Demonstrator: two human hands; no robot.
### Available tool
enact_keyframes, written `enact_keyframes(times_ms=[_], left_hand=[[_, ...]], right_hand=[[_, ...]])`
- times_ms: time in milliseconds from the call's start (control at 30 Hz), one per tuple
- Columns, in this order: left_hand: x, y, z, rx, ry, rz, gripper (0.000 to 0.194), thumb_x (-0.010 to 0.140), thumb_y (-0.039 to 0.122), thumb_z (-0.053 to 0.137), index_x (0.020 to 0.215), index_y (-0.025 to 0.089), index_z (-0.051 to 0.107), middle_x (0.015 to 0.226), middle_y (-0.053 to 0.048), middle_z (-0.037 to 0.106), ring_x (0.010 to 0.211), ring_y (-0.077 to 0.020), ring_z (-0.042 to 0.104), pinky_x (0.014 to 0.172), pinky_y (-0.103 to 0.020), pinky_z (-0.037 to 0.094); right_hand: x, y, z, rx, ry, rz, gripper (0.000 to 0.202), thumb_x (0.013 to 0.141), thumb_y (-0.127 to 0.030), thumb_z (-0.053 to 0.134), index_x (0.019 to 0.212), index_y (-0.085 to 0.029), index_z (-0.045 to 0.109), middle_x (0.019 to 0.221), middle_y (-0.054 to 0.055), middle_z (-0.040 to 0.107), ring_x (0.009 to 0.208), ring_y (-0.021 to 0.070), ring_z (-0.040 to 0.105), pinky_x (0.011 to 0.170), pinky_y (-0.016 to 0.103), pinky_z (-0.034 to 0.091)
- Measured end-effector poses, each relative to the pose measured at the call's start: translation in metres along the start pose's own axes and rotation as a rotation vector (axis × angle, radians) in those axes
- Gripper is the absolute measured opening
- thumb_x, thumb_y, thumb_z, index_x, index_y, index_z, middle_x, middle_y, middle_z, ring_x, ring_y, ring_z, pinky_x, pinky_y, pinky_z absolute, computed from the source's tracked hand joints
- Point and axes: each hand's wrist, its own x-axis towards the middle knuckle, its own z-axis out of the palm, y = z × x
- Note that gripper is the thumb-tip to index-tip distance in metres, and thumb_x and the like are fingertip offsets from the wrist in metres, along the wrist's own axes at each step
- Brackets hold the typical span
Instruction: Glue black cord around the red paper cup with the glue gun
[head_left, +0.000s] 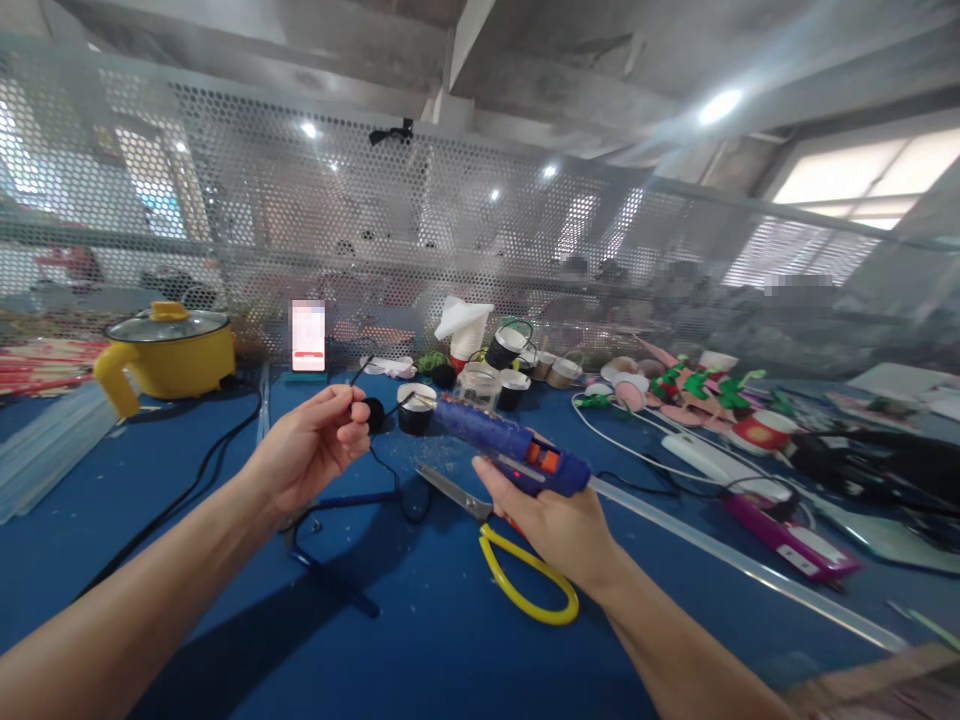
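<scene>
In my right hand [562,520] is a blue hot glue gun [487,435], its nozzle pointing left and a long clear glue stick [742,560] running out of its back. My left hand [315,445] is closed in a pinch on a thin black cord [394,408], part of which reaches to the nozzle; I cannot tell if they touch. A round black piece [369,414] shows by the left fingertips. Below the hands lie scissors with yellow handles [525,590], partly covered by my right hand, and the dark blue glue gun stand [330,570].
A yellow electric pot [172,350] stands at the left beside bundled clear glue sticks [52,450]. A lit phone [308,336] stands at the back. Small black and white cups [514,385] cluster behind the glue gun. A purple power strip [787,540] and cables lie right.
</scene>
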Motion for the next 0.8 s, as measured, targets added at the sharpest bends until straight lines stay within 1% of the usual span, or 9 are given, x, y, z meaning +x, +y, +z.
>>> enact_keyframes(times_ms=[67, 100, 167, 267, 400, 500, 633, 700, 800], left_hand=[[0.0, 0.0, 0.0, -0.006, 0.005, -0.002, 0.026, 0.083, 0.005, 0.034, 0.067, 0.01, 0.055, 0.054, -0.002, 0.05, 0.038, -0.0038, 0.041, 0.04, -0.014, 0.039], [0.0, 0.0, 0.0, -0.006, 0.007, -0.005, 0.027, 0.083, 0.005, 0.034, 0.066, 0.01, 0.055, 0.053, -0.002, 0.05, 0.038, -0.0038, 0.041, 0.04, -0.014, 0.039], [0.0, 0.0, 0.0, -0.008, 0.009, -0.008, 0.028, 0.083, 0.005, 0.033, 0.066, 0.01, 0.055, 0.053, -0.002, 0.05, 0.038, -0.004, 0.041, 0.039, -0.014, 0.039], [0.0, 0.0, 0.0, -0.016, 0.007, -0.006, 0.028, 0.083, 0.005, 0.033, 0.067, 0.009, 0.055, 0.053, -0.002, 0.051, 0.038, -0.0042, 0.042, 0.039, -0.014, 0.04], [0.001, 0.001, 0.0, -0.018, 0.004, -0.003, 0.03, 0.084, 0.005, 0.031, 0.067, 0.01, 0.055, 0.052, -0.002, 0.05, 0.038, -0.0042, 0.041, 0.039, -0.015, 0.038], [0.0, 0.001, 0.001, -0.008, 0.014, -0.016, 0.031, 0.085, 0.005, 0.03, 0.066, 0.01, 0.054, 0.053, -0.002, 0.05, 0.038, -0.0038, 0.041, 0.039, -0.014, 0.039], [0.0, 0.001, 0.002, -0.002, 0.028, -0.02, 0.031, 0.085, 0.005, 0.03, 0.066, 0.009, 0.054, 0.052, -0.002, 0.05, 0.037, -0.0036, 0.041, 0.039, -0.014, 0.039], [0.0, 0.001, 0.002, 0.0, 0.029, -0.019, 0.029, 0.084, 0.005, 0.031, 0.066, 0.009, 0.054, 0.052, -0.002, 0.05, 0.037, -0.0037, 0.041, 0.039, -0.014, 0.039], [0.0, 0.0, 0.001, 0.015, 0.022, -0.018, 0.026, 0.083, 0.005, 0.034, 0.066, 0.01, 0.054, 0.052, -0.002, 0.05, 0.037, -0.004, 0.041, 0.038, -0.014, 0.039]], right_hand=[[-0.001, 0.001, 0.001, -0.001, -0.02, 0.005, 0.026, 0.077, -0.04, 0.047, 0.068, -0.019, 0.06, 0.059, 0.002, 0.062, 0.052, 0.0147, 0.059, 0.057, 0.026, 0.052], [-0.002, 0.002, 0.003, -0.014, -0.007, 0.002, 0.027, 0.077, -0.041, 0.047, 0.068, -0.019, 0.06, 0.059, 0.002, 0.061, 0.054, 0.0155, 0.06, 0.059, 0.028, 0.052], [-0.006, 0.006, 0.006, -0.056, 0.037, -0.02, 0.032, 0.077, -0.045, 0.045, 0.068, -0.019, 0.062, 0.056, 0.003, 0.06, 0.059, 0.0185, 0.061, 0.066, 0.033, 0.052], [-0.014, 0.014, 0.011, -0.132, 0.093, -0.053, 0.039, 0.078, -0.049, 0.04, 0.072, -0.02, 0.065, 0.047, 0.002, 0.053, 0.061, 0.0218, 0.061, 0.075, 0.041, 0.049], [-0.017, 0.016, 0.012, -0.173, 0.073, -0.043, 0.04, 0.079, -0.048, 0.039, 0.072, -0.019, 0.066, 0.044, 0.002, 0.051, 0.058, 0.022, 0.061, 0.077, 0.043, 0.048], [-0.01, 0.01, 0.007, -0.125, 0.039, -0.037, 0.036, 0.077, -0.047, 0.044, 0.07, -0.019, 0.065, 0.049, 0.003, 0.056, 0.059, 0.0209, 0.061, 0.073, 0.039, 0.05], [-0.001, 0.001, 0.0, -0.011, -0.036, 0.004, 0.028, 0.077, -0.039, 0.048, 0.066, -0.018, 0.062, 0.061, 0.003, 0.063, 0.053, 0.0148, 0.06, 0.056, 0.025, 0.052], [0.0, 0.001, -0.001, 0.011, -0.033, 0.002, 0.027, 0.077, -0.039, 0.048, 0.067, -0.018, 0.062, 0.064, 0.003, 0.064, 0.053, 0.0146, 0.061, 0.055, 0.024, 0.051], [-0.002, 0.005, 0.001, -0.013, 0.009, -0.017, 0.027, 0.076, -0.041, 0.048, 0.071, -0.018, 0.063, 0.069, 0.005, 0.065, 0.06, 0.0173, 0.063, 0.061, 0.028, 0.051]])
